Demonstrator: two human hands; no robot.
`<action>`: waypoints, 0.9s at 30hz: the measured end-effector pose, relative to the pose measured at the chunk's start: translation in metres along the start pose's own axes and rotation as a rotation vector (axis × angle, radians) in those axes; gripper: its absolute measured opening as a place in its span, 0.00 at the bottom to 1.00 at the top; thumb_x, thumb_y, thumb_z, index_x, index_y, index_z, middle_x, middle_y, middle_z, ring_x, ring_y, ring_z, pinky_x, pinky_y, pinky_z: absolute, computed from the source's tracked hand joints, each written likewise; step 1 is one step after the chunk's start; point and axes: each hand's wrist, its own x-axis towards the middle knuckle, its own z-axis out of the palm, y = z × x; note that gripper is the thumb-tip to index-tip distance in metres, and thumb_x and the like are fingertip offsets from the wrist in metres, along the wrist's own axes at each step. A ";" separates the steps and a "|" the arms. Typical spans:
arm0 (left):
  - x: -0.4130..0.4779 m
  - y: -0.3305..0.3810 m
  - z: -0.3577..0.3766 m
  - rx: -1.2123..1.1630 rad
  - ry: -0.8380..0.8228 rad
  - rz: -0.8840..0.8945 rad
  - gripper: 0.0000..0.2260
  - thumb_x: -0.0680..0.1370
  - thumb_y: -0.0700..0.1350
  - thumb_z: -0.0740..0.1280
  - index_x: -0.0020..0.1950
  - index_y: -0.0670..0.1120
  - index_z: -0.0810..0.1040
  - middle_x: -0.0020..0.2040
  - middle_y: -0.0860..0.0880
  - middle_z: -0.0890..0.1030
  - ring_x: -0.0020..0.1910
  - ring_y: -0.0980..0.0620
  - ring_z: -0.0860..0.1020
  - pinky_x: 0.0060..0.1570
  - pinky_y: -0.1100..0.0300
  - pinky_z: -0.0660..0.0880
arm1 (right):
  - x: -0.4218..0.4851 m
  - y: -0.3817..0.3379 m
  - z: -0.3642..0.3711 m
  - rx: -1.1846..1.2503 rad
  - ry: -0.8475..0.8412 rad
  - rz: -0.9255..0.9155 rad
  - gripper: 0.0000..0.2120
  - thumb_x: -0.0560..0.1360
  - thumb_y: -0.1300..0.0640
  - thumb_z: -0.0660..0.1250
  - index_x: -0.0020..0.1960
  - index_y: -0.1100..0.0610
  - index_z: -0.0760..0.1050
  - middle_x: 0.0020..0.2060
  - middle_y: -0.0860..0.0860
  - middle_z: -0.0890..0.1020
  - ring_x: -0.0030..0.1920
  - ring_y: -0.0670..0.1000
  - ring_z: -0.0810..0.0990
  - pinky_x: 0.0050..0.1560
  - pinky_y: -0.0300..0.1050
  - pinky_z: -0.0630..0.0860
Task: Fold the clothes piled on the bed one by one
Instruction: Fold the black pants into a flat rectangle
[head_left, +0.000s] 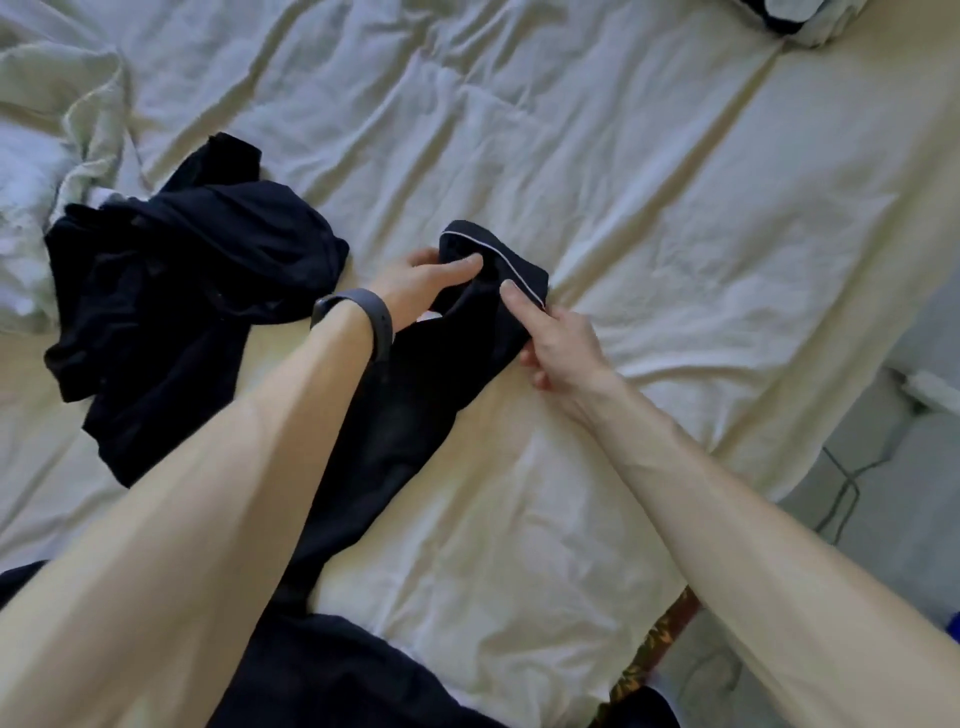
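- The left hand (426, 283) grips the trimmed end of the dark garment (415, 405), thumb on top and fingers curled behind. The right hand (558, 340) pinches the same end at its white piping (511, 262).
- The garment lies mid-bed on the sheet (675, 208), trailing back toward the person.
- Its long tail looks bunched, so folding it as it lies would likely trap creases.
- The pile of dark clothes (197, 270) sits near. The left forearm hides whether they touch, so a lift could drag a neighbour along.
- The rumpled sheet may bunch up under any smoothing stroke.
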 end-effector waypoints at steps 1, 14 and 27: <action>0.004 0.007 -0.002 0.023 0.024 0.041 0.12 0.77 0.48 0.73 0.60 0.50 0.80 0.57 0.49 0.84 0.51 0.51 0.84 0.52 0.55 0.81 | 0.007 -0.010 0.003 0.040 0.016 -0.047 0.11 0.76 0.46 0.75 0.46 0.53 0.78 0.31 0.42 0.80 0.28 0.42 0.77 0.24 0.35 0.68; -0.030 -0.048 0.023 0.748 0.682 0.360 0.31 0.78 0.50 0.67 0.79 0.51 0.61 0.79 0.46 0.61 0.75 0.43 0.64 0.72 0.42 0.62 | 0.048 -0.040 -0.029 -0.422 0.551 -0.470 0.22 0.75 0.54 0.71 0.65 0.60 0.70 0.59 0.53 0.76 0.60 0.59 0.77 0.61 0.49 0.72; -0.233 -0.357 0.005 0.549 0.896 -0.338 0.28 0.80 0.62 0.43 0.80 0.60 0.45 0.83 0.52 0.45 0.81 0.48 0.44 0.76 0.37 0.44 | -0.095 0.186 0.182 -1.570 -0.592 -1.298 0.30 0.83 0.38 0.54 0.82 0.44 0.56 0.83 0.53 0.52 0.83 0.55 0.47 0.79 0.65 0.49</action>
